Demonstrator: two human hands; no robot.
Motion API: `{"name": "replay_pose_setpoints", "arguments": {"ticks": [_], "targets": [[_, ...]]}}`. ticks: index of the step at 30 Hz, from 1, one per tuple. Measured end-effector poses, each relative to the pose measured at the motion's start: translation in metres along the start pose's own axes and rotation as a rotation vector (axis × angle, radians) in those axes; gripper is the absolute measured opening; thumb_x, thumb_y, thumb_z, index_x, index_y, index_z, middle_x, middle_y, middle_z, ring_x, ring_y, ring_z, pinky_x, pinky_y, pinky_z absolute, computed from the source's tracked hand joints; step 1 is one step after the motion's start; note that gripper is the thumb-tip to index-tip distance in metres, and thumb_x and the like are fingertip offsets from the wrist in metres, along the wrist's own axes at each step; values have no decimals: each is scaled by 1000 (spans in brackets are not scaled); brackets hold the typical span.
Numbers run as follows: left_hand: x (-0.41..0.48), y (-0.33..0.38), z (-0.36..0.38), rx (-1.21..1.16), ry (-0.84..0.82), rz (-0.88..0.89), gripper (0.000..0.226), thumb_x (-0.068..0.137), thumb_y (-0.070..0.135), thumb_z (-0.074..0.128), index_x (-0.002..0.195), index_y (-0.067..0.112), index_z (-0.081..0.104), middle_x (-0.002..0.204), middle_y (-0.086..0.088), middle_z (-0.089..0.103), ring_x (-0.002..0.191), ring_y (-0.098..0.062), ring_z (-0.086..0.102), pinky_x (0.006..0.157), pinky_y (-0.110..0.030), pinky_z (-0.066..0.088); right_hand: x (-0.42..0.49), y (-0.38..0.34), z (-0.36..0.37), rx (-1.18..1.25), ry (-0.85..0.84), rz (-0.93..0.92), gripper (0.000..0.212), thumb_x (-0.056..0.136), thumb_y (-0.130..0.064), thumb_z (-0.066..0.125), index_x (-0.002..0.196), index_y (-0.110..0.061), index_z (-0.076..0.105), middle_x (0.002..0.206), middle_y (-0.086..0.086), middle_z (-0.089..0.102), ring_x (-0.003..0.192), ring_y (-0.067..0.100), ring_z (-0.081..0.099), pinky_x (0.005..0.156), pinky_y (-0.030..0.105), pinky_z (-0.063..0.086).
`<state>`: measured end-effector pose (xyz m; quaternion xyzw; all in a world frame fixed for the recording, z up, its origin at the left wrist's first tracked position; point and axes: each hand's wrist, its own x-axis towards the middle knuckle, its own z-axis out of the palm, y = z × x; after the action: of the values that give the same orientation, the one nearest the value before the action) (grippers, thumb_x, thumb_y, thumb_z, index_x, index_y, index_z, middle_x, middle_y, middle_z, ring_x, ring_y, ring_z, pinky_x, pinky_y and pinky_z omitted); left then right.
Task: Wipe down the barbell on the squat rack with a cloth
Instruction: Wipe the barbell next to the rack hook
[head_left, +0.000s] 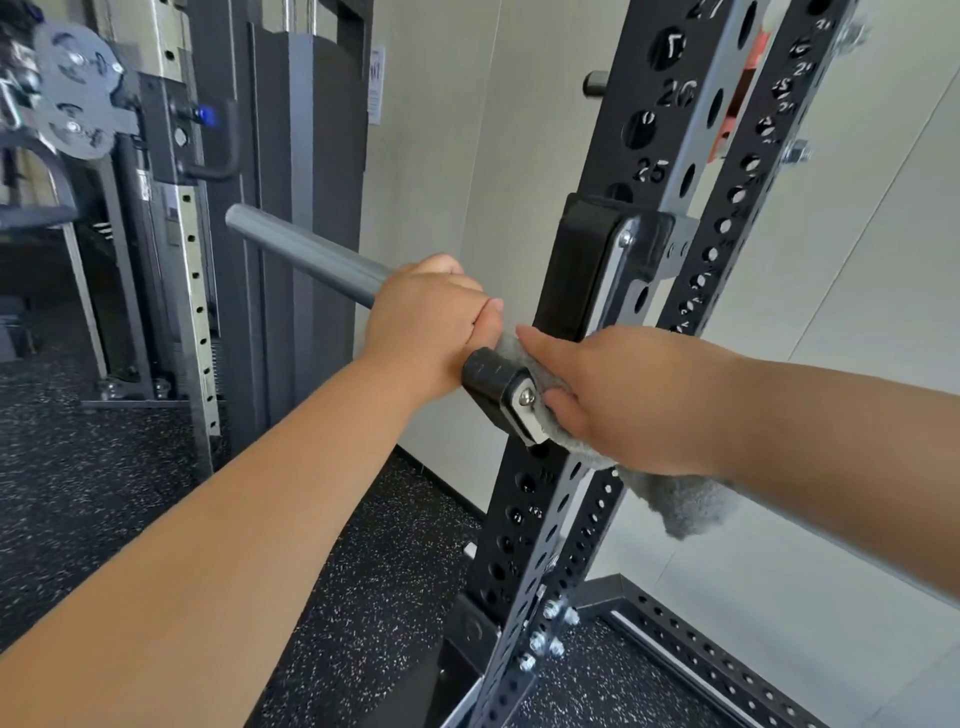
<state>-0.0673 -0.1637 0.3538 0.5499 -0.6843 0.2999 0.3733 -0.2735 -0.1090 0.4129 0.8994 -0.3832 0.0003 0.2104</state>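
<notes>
Left hand (426, 322), grip closed, held a grey steel barbell (306, 249) running toward upper left. Right hand (618, 400), just beside, clutched a grey fleecy cloth (685, 504).

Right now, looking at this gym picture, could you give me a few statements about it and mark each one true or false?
1. The left hand grips the barbell. True.
2. The right hand holds a cloth beside the black rack hook. True.
3. The cloth is bright red. False: it is grey.
4. Weight plates are loaded on the barbell's far end. False: that end is bare.
5. The rack upright has numbered holes. True.
</notes>
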Motion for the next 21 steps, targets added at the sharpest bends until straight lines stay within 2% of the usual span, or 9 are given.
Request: {"name": "replay_pose_setpoints", "arguments": {"ticks": [4,5,7,9,12,15,17,19,21], "targets": [[11,2,-9,108,-141,32,48,99,39,25,67,17,54,73,2,57,81,-18,47,62,-33,31,-17,1,5,-224,-66,20,76,101,-38,36,151,-34,-21,84,-1,51,68,20,58,63,39,57],[13,3,-10,109,-161,36,45,101,37,27,70,18,53,75,2,54,82,-18,46,63,-33,31,-16,2,8,-234,-39,24,78,100,-37,40,151,-35,-19,84,-2,51,66,19,58,60,39,57],[15,3,-10,113,-181,36,43,103,36,30,71,18,52,74,1,52,82,-20,48,64,-34,32,-12,7,10,-145,8,-3,67,99,-36,41,155,-36,4,83,-4,55,68,19,59,63,40,57],[12,0,-7,108,-148,30,50,101,38,26,67,16,54,71,0,56,83,-24,55,68,-36,36,-8,12,7,-26,-41,5,64,100,-43,40,155,-42,7,78,-8,58,68,14,60,68,35,56],[-2,-4,2,51,-53,13,55,101,37,23,73,18,67,82,3,69,95,-24,59,98,-41,39,-5,24,-3,274,-218,61,66,97,-50,46,149,-59,6,67,-2,67,58,15,64,64,33,57],[-25,-4,10,-38,74,0,38,105,30,39,91,24,73,109,11,72,123,-26,54,120,-48,25,0,32,-1,622,-282,87,64,86,-61,54,140,-70,21,93,6,76,81,33,71,82,52,58],[-39,-2,15,-82,132,-14,29,104,27,46,110,23,74,124,10,69,135,-33,47,122,-55,21,1,33,2,750,-294,78,62,86,-60,57,140,-67,28,104,1,76,95,34,71,92,53,55],[-46,1,17,-97,137,-31,32,98,25,47,120,20,70,127,8,68,139,-36,41,119,-56,25,-1,30,-1,688,-278,53,59,91,-57,54,142,-64,27,89,-3,75,80,24,72,75,39,59],[-46,2,18,-109,138,-38,30,95,24,48,115,19,69,120,8,69,138,-38,41,113,-54,30,-9,24,-1,429,-167,30,55,98,-52,44,148,-54,21,77,-10,68,64,6,64,61,22,50]]}}
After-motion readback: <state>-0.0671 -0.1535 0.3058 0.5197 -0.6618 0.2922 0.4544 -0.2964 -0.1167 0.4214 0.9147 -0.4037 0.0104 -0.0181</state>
